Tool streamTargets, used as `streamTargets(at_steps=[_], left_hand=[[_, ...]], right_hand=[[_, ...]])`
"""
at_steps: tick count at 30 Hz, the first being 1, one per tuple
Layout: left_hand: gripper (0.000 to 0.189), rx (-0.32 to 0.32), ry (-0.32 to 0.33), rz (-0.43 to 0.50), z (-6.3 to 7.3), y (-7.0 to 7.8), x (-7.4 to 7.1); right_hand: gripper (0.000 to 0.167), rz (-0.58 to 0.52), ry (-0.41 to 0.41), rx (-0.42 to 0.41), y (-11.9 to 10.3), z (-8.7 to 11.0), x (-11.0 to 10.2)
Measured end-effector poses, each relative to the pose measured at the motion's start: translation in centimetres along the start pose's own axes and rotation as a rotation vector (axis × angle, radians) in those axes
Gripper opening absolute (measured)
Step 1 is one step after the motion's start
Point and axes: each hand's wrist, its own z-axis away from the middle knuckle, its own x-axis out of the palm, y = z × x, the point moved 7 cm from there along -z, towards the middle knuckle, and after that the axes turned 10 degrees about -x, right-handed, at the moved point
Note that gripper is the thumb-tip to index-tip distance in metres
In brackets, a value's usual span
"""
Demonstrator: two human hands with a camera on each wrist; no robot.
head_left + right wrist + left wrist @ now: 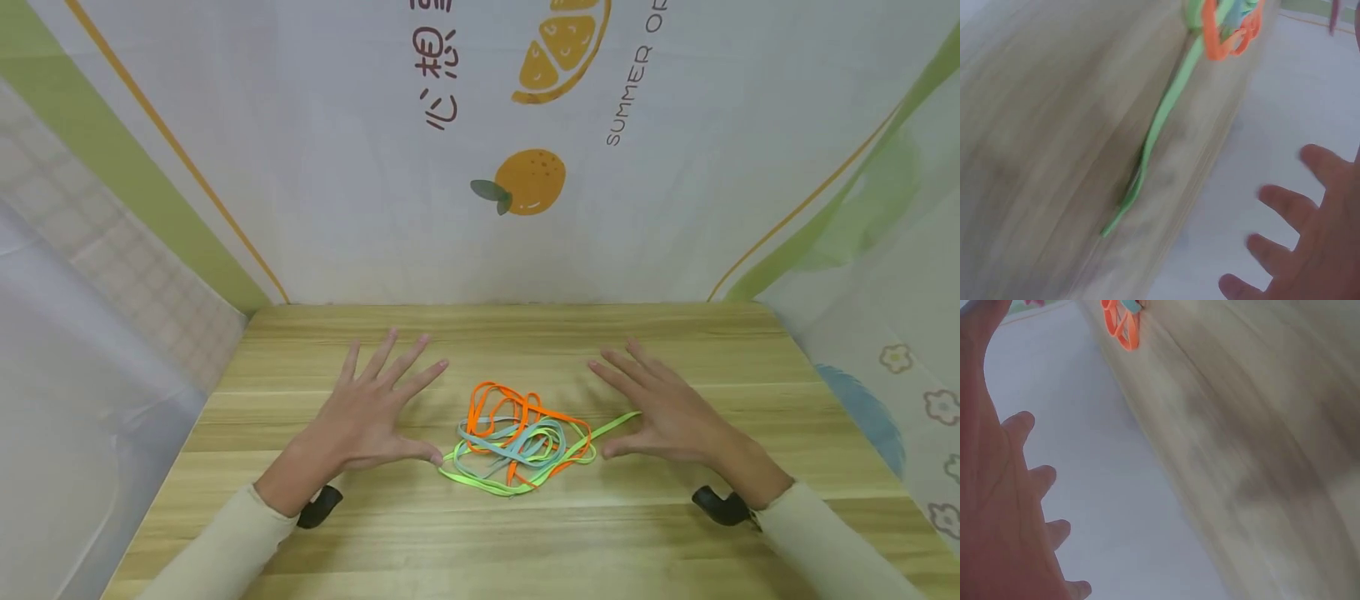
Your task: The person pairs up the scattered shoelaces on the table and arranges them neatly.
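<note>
A loose tangle of flat shoelaces lies on the wooden table between the two hands. It mixes an orange shoelace point(557, 414), a light blue shoelace point(498, 448) and a lime green shoelace point(480, 482). To its left, my left hand point(367, 421) spreads its fingers wide and holds nothing; its thumb tip is right beside the green loop. My right hand point(671, 417) is spread likewise on the other side and grips nothing. One green end runs out toward that hand's palm. The right wrist view shows this green shoelace point(1159, 119) trailing along the table, clear of the fingers.
Behind the table point(480, 550) hangs a white cloth point(360, 208) printed with oranges and lettering. More patterned cloth hangs at both sides. A black strap piece point(321, 507) sits at the left wrist, and another black piece point(720, 505) at the right.
</note>
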Motion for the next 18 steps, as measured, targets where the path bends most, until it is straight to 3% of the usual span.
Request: streamTargets(at_steps=[5, 10, 14, 18], left_hand=[[0.1, -0.047, -0.079, 0.112, -1.0, 0.0, 0.9], [0.077, -0.113, -0.226, 0.401, -1.8, 0.1, 2.9], [0.06, -0.167, -0.286, 0.608, -2.2, 0.3, 4.5], [0.045, -0.197, -0.278, 0.678, -2.6, 0.9, 5.5]], right_hand=[[0.114, -0.121, -0.026, 0.017, -0.2, -0.8, 0.5], [0.1, -0.174, -0.069, -0.012, -0.7, -2.0, 1.4], [0.068, -0.193, -0.086, -0.047, -0.9, -3.0, 2.3], [0.031, -0.2, -0.084, -0.055, -0.8, -3.8, 3.2]])
